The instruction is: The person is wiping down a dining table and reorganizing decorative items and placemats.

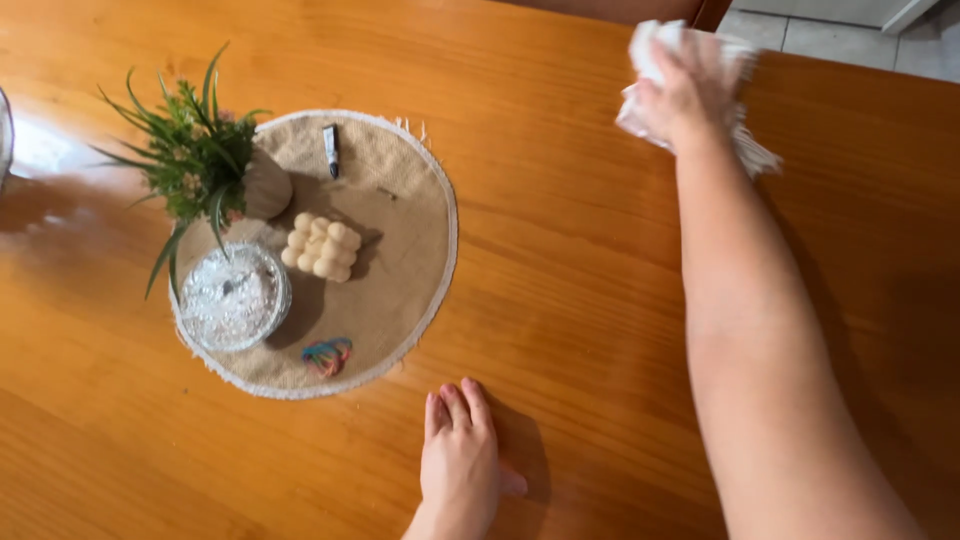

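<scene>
My right hand point(680, 95) reaches far across the wooden table point(580, 280) and presses a crumpled white cloth point(745, 150) against its surface near the far edge. My left hand point(460, 460) lies flat on the table near me, fingers together, holding nothing, just below a round burlap mat point(415, 240).
On the mat stand a small green plant in a grey pot point(200, 165), a cream bubble-shaped candle point(322, 246), a glass bowl point(233, 297), a small dark tube point(331, 148) and coloured elastic bands point(327, 353). Tiled floor point(830, 35) shows beyond the table's far right corner.
</scene>
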